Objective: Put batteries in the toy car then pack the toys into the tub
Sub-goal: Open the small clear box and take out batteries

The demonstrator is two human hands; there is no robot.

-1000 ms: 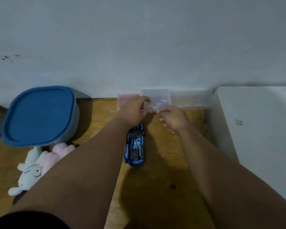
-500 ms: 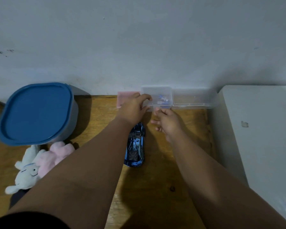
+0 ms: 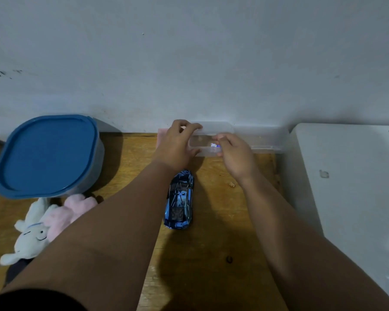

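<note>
A shiny blue toy car (image 3: 180,200) lies on the wooden table (image 3: 213,277) between my forearms. A small clear plastic box (image 3: 211,130) stands against the wall. My left hand (image 3: 177,145) grips its left end. My right hand (image 3: 235,159) reaches into the box, and its fingertips pinch a small white and blue battery (image 3: 214,145). The grey tub (image 3: 94,167) with its blue lid (image 3: 47,153) on stands at the far left. A white plush toy (image 3: 32,236) and a pink plush toy (image 3: 64,212) lie in front of the tub, partly hidden by my left arm.
The box's clear lid (image 3: 261,140) lies open to the right along the wall. A pink object (image 3: 161,134) peeks out behind my left hand. A raised white surface (image 3: 350,198) borders the table on the right. A small crumb (image 3: 231,184) lies by my right wrist.
My right hand has moved up from in front of the box into it and closed its fingertips on the battery. My left hand has wrapped further around the box's left end.
</note>
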